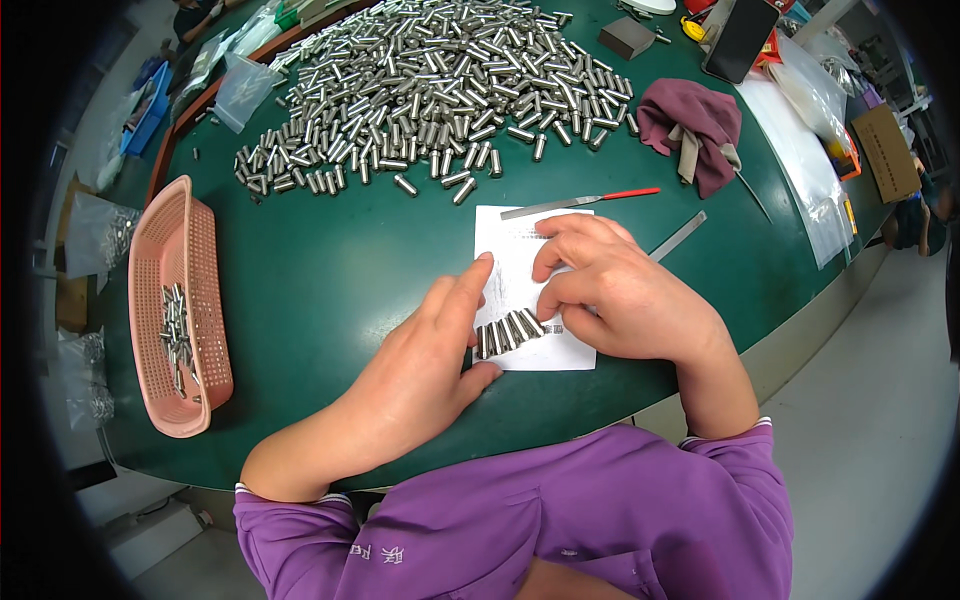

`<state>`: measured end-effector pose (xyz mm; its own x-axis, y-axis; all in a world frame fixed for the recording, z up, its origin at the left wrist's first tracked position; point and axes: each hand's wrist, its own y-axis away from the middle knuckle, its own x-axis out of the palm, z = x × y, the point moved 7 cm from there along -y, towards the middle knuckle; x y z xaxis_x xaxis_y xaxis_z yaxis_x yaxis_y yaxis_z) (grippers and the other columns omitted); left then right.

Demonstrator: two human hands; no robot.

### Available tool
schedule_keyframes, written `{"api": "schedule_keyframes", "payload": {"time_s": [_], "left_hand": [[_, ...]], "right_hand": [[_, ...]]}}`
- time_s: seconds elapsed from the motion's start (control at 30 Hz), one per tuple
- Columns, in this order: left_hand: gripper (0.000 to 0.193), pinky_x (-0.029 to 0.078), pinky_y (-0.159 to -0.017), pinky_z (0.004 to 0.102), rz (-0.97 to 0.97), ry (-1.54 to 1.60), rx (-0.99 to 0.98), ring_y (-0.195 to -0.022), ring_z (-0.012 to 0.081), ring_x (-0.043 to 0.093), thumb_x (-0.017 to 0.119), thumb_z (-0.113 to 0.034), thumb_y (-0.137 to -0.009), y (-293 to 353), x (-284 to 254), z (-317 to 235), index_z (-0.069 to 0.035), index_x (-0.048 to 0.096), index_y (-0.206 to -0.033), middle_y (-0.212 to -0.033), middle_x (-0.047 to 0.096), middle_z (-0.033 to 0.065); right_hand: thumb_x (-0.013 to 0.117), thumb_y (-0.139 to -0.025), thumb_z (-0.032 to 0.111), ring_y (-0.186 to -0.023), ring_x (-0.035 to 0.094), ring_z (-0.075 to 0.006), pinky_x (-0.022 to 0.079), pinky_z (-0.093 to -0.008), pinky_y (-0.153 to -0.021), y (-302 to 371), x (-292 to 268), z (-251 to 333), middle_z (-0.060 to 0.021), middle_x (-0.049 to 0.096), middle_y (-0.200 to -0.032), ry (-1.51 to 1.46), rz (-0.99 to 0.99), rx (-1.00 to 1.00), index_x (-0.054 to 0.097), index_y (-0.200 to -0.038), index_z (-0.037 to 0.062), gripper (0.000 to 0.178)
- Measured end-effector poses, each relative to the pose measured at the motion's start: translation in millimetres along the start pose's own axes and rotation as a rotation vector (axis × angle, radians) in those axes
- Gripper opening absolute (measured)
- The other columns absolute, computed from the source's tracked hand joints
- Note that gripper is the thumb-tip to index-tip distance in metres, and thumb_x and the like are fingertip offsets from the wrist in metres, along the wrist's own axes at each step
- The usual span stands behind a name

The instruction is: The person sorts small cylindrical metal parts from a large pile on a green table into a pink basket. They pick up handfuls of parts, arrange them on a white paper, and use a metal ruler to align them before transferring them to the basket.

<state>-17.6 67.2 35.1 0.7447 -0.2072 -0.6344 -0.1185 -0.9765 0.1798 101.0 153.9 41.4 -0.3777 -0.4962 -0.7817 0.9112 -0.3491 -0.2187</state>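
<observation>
Several short shiny metal pins (508,333) lie side by side in a slightly fanned row on a white sheet of paper (513,275). My left hand (430,345) rests at the row's left end, thumb and fingers apart, the thumb near the pins' lower ends. Over the paper's right part is my right hand (615,290), its fingers bent and spread, one fingertip at the rightmost pin. No pin shows lifted in either hand. A flat file (580,203) with a red handle lies across the paper's top edge. Beyond my right hand lies a thin metal strip (680,235).
A large heap of metal pins (440,80) covers the far part of the green table (330,260). At left stands a pink perforated basket (205,290) with some pins inside. A maroon cloth (690,130), a dark block (628,38) and a phone (741,40) are at far right.
</observation>
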Motion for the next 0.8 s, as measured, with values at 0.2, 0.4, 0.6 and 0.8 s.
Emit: {"api": "schedule_keyframes", "payload": {"time_s": [0.2,0.4,0.6,0.8], "left_hand": [[0.059,0.050,-0.075,0.0387,-0.058,-0.071,0.070,-0.087,0.0317,0.057,0.075,-0.008,-0.072,-2,6,2,0.003,0.043,-0.120,-0.109,0.047,0.0170],[0.052,0.051,-0.069,0.0350,-0.117,-0.116,0.117,-0.078,0.0251,0.057,0.080,-0.013,-0.069,-3,9,2,0.000,0.049,-0.109,-0.109,0.048,0.0127],[0.053,0.050,-0.069,0.0360,-0.146,-0.209,0.131,-0.079,0.0265,0.057,0.081,-0.014,-0.067,-3,4,-1,0.000,0.050,-0.108,-0.108,0.048,0.0123],[0.045,0.048,-0.070,0.0390,-0.197,-0.255,0.168,-0.082,0.0302,0.057,0.078,-0.014,-0.069,-4,10,-1,-0.002,0.050,-0.103,-0.107,0.049,0.0128]], "right_hand": [[0.060,-0.069,-0.001,-0.117,0.050,-0.0315,0.037,-0.0428,-0.101,1,-1,0,-0.0067,0.058,-0.094,0.001,-0.003,-0.002,0.067,-0.072,0.0072,0.011],[0.058,-0.068,-0.003,-0.120,0.049,-0.0320,0.037,-0.0437,-0.100,1,-2,0,-0.0030,0.056,-0.097,0.011,-0.013,-0.034,0.066,-0.076,0.0110,0.018],[0.057,-0.069,-0.004,-0.117,0.051,-0.0315,0.038,-0.0425,-0.098,1,-4,-4,-0.0034,0.056,-0.093,-0.009,-0.053,-0.003,0.065,-0.079,0.0087,0.018],[0.057,-0.069,-0.004,-0.117,0.051,-0.0314,0.039,-0.0421,-0.097,-1,-4,-5,-0.0042,0.056,-0.091,0.020,-0.065,0.004,0.064,-0.082,0.0080,0.019]]}}
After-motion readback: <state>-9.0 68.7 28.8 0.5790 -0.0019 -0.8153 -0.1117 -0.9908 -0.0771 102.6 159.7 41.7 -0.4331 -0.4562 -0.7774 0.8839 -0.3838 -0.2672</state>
